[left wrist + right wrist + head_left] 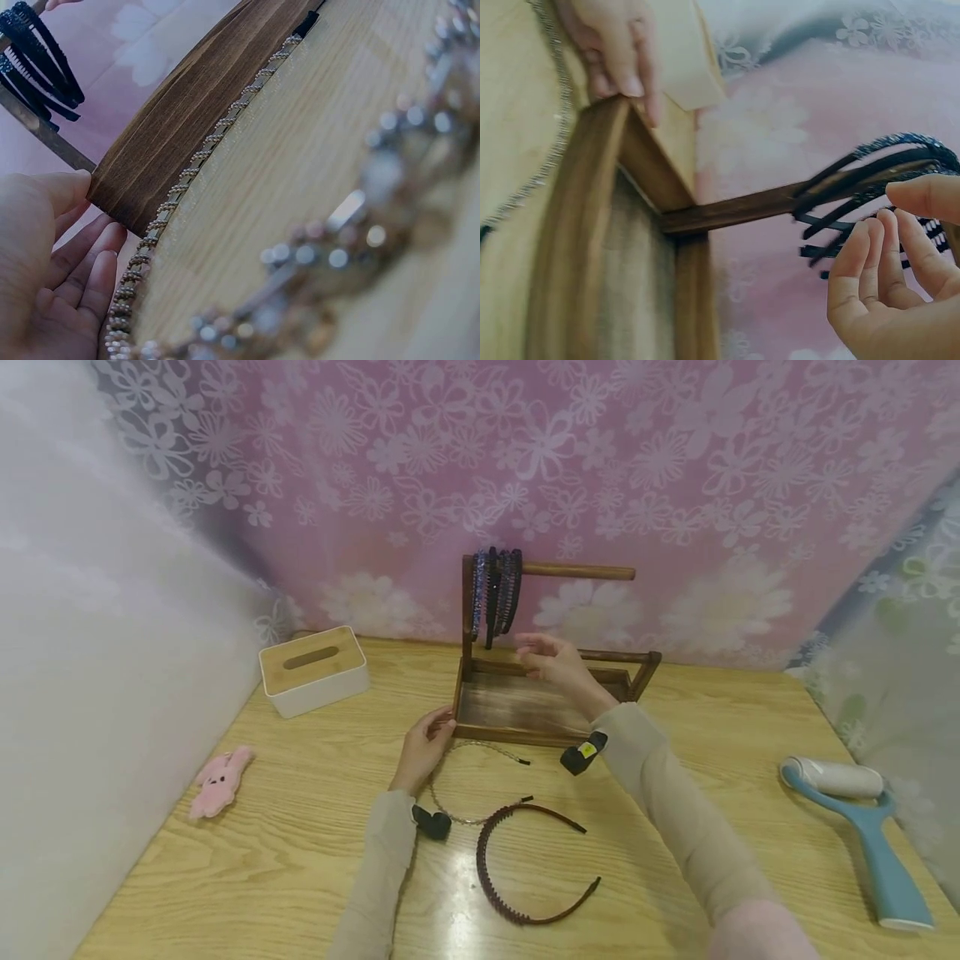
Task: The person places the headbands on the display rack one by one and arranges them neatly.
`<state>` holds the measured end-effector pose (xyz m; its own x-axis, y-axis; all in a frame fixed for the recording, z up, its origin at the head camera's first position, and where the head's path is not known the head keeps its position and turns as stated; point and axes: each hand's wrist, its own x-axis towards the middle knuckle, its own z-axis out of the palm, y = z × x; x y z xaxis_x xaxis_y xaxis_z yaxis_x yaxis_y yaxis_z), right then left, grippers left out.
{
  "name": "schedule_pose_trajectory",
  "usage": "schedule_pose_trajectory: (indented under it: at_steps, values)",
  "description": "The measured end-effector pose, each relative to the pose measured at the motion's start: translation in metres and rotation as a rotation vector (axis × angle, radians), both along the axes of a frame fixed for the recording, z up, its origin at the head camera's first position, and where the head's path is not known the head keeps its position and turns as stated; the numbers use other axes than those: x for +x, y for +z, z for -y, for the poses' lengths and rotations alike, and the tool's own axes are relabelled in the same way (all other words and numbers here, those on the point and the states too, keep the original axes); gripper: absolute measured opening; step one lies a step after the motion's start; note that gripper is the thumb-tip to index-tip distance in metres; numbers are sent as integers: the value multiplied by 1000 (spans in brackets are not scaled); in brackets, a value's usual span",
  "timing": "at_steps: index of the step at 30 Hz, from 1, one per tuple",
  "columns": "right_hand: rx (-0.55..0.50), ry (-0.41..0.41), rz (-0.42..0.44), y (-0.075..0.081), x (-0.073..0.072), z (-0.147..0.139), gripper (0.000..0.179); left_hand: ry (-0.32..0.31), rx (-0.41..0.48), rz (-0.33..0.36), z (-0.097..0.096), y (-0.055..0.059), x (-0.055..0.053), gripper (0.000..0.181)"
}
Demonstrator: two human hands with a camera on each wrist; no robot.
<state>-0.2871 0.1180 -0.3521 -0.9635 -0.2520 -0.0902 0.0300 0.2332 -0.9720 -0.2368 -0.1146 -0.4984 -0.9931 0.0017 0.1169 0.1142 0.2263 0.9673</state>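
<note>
Several dark headbands [492, 597], some glittery blue, hang at the post end of the upper bar of a wooden rack [540, 737]. My right hand [557, 662] is just below and right of them, fingers bent and thumb apart, with nothing between them. In the right wrist view this hand [900, 277] overlaps the headbands [877, 169]; contact is unclear. My left hand [424, 747] touches the rack's front left corner with its thumb, fingers loose alongside. A beaded headband [433, 789] lies in front of the rack, close to this hand. A brown toothed headband [483, 868] lies nearer me.
On the wooden table [300, 852], a white tissue box [318, 693] with a wooden lid stands at back left. A pink plush toy [220, 783] lies at left. A blue-handled lint roller [873, 843] lies at right. A floral curtain [450, 468] hangs behind the rack.
</note>
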Motion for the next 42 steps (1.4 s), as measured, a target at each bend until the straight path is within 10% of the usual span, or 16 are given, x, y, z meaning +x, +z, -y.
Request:
schedule_pose_trajectory:
  at_steps: [18, 42]
  values:
    - [16, 113, 113, -89, 69, -10, 41, 0, 7, 2, 0, 0, 0, 37]
    - [191, 501, 54, -95, 173, 15, 35, 0, 2, -17, 1, 0, 1, 37]
